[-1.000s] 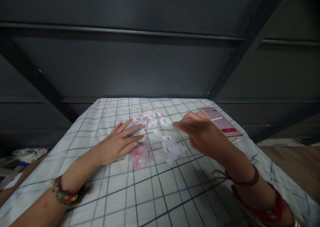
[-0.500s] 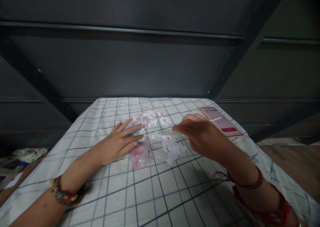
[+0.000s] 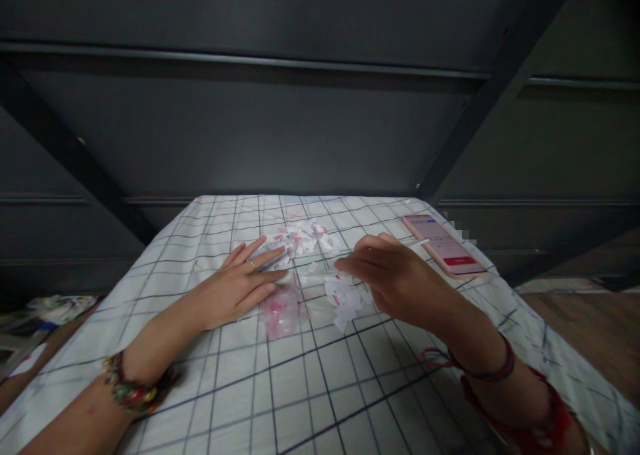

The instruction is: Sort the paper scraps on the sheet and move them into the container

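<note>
My left hand (image 3: 243, 285) lies with fingers spread on the checked cloth, a ring on one finger. Its fingertips reach the edge of a heap of torn white paper scraps with red marks (image 3: 305, 236) and a crumpled clear-and-pink plastic piece (image 3: 280, 311). My right hand (image 3: 387, 268) is closed in a pinch around a thin white stick (image 3: 420, 243), whose rear end sticks out towards the phone; its front tip is hidden by the fingers. Just left of those fingers is a pale, see-through item (image 3: 315, 273), too blurred to name. Below them lies a second group of paper scraps (image 3: 345, 301).
A phone in a pink case (image 3: 445, 245) lies lit at the table's right side. The white checked cloth (image 3: 240, 388) covers the table, which ends against a dark panel wall (image 3: 280, 128). Crumpled items (image 3: 60, 308) are low at the left.
My right hand has moved a little left, towards the pale item, with the white stick still in its fingers. My left hand has stayed in place.
</note>
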`<state>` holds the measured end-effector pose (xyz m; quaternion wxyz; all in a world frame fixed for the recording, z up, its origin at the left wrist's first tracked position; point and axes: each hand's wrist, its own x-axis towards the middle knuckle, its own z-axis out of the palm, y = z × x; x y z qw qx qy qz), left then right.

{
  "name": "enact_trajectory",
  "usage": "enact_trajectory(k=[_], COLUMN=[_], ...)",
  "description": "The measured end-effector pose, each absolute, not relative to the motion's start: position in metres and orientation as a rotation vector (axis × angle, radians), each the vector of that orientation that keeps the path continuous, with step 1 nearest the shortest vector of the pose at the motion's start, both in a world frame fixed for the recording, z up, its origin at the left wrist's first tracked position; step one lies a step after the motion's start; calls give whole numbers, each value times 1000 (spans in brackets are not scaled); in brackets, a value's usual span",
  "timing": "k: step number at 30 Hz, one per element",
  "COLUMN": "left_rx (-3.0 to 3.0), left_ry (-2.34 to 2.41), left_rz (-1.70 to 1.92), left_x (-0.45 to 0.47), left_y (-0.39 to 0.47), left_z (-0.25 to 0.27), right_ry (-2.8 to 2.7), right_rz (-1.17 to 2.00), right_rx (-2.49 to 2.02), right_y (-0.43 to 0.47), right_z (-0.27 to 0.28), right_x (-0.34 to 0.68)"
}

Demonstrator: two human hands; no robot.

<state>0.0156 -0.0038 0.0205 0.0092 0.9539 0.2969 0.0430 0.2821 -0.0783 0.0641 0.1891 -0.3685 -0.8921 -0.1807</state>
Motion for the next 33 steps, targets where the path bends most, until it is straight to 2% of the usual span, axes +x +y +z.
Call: enact_trajectory(k=[10,22,27,33], left_rx=[2973,2948,2949,2960], left_ry=[918,912,924,923], left_rz=[136,149,134,107], left_x=[15,15,15,15], left_y=[-2,-4,-4,-3], left_z=[19,22,21,19], right_ry=[-2443,-2382,-2360,-2283], right_rz=[-597,-401,-266,-271], right_rx=[-1067,-1297,-1272,-1227], right_y=[-75,-68,-67,-63], right_z=[62,62,62,55], right_x=[287,295,307,308])
